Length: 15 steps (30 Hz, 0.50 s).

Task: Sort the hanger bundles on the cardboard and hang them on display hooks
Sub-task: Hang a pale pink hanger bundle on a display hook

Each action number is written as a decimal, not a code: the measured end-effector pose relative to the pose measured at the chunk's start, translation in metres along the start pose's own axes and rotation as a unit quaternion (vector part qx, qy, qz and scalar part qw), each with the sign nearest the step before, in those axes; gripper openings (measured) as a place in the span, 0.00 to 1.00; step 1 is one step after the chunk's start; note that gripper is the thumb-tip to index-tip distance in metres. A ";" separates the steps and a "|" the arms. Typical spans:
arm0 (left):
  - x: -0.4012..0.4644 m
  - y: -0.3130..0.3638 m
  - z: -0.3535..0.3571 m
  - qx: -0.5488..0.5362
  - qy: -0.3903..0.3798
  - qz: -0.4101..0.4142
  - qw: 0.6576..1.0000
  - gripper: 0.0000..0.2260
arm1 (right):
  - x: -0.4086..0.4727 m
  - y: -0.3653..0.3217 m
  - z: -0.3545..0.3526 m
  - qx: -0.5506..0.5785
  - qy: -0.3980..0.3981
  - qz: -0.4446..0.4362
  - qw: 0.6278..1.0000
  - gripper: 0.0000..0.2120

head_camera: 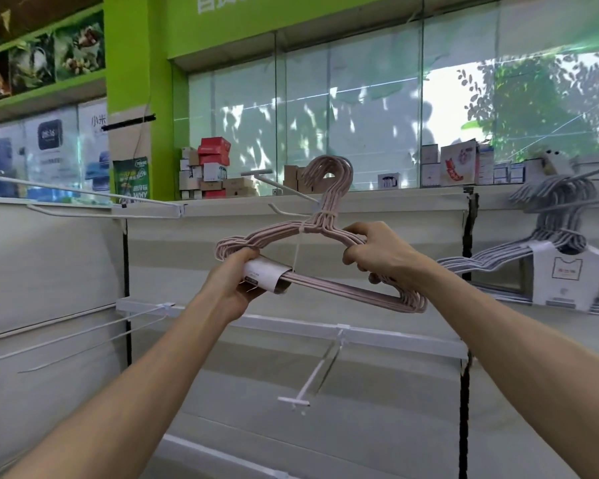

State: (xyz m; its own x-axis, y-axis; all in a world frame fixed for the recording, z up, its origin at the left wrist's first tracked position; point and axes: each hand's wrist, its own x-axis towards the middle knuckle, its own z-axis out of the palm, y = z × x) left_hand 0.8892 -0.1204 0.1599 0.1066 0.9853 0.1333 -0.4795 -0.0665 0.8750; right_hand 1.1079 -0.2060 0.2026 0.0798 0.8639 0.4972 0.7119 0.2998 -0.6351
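I hold a bundle of pink hangers (329,233) in front of the white display wall, tied at the neck with a white strap. My left hand (236,278) grips its lower bar at the white paper label (267,273). My right hand (377,250) is closed around the right shoulder. The bundle's hook ends (332,171) point up, close to a white display hook (281,188) that juts from the top rail; whether they touch it I cannot tell. A grey hanger bundle (550,229) with a white label hangs on a hook at the right.
Bare white hooks stick out at the upper left (83,195), lower left (66,340) and below centre (312,375). Boxes (211,171) stand on top of the shelf unit in front of a window. A green pillar (135,81) rises at the left.
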 end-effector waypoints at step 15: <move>0.064 -0.033 -0.013 -0.074 -0.048 -0.045 0.995 0.02 | 0.033 0.003 0.017 -0.089 -0.005 0.025 0.996 0.15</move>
State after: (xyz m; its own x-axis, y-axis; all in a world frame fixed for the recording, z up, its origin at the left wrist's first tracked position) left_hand 0.9005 -0.0533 0.1330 0.2342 0.9663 0.1072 -0.5870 0.0527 0.8079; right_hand 1.1005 -0.1699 0.2068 0.1118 0.8807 0.4603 0.8197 0.1802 -0.5438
